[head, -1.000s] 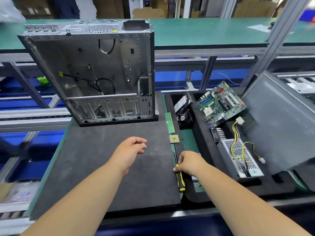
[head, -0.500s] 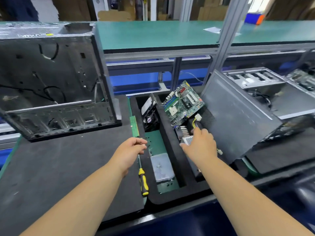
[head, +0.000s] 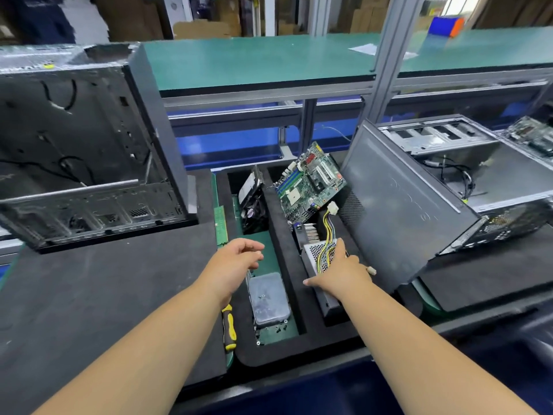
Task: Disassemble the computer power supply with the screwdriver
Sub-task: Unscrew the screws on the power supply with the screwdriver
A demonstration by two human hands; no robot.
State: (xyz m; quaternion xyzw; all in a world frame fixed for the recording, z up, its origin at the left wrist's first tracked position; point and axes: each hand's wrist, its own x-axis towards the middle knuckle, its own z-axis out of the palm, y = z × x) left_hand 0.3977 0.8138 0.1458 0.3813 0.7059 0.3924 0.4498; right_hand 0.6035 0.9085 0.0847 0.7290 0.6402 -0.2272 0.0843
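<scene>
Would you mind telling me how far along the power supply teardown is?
Barely begun. The right hand is on the power supply, which sits in the foam tray with its casing closed. The left hand holds nothing. The screwdriver lies unused, so every screw remains.

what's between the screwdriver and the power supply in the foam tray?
Head view: the grey hard drive in its green-floored slot, then a black foam divider. The screwdriver lies left of them, the power supply right, under the right hand.
</scene>
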